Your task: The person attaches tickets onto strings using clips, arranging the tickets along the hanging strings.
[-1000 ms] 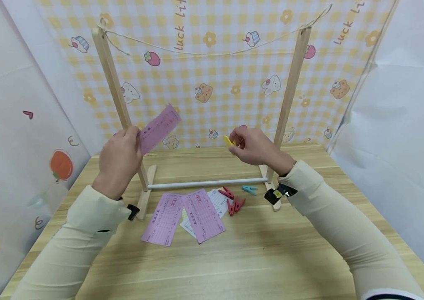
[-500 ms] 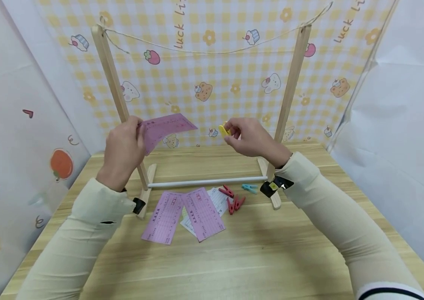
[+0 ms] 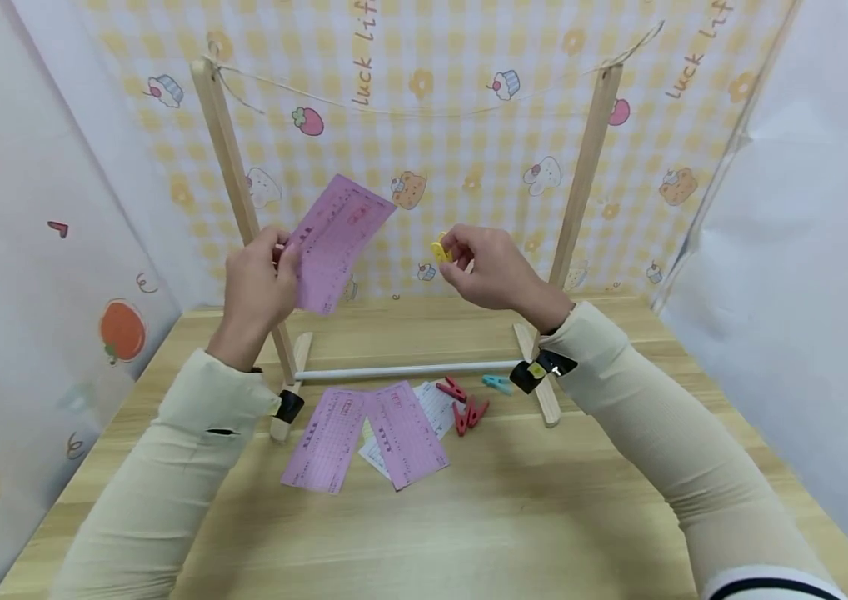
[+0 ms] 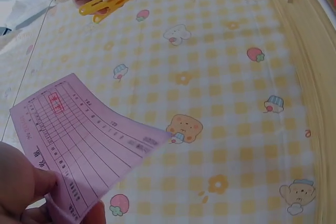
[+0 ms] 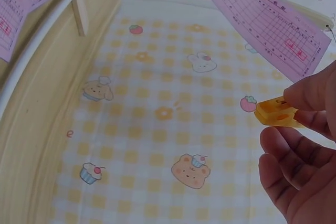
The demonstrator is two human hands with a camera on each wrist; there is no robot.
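1. Three views, head first. Left hand [image 3: 259, 279] pinches a pink slip [image 3: 337, 242] by its lower left corner, thumb on the face, so the sheet fans up and to the right of the grip with most of it free. Judging by the pose, that leaves the top edge clear to meet the string [image 3: 424, 104] strung between the two posts of the wooden frame [image 3: 225, 179] well above both hands.
2. Same view: right hand [image 3: 495, 271] has its fingertips closed on a yellow clothespin [image 3: 441, 250], peg sticking out left of the grip toward the slip, near it but not touching. Likely held by the tail so the nose end stays usable.
3. Below the hands on the bench [image 3: 469, 517]: two more pink slips [image 3: 364, 433] over a white slip [image 3: 435, 404], red clothespins [image 3: 463, 404] and a teal clothespin [image 3: 497, 383] just beside them, next to the white crossbar [image 3: 409, 369].
4. Left wrist: thumb and fingers clamp the slip's corner at the bottom left; sheet runs up and right from the grip. Yellow peg sits well above, pinched by the other hand.
5. Right wrist: peg clamped between thumb and fingertips, right at the grip. Slip hangs above, apart from it.
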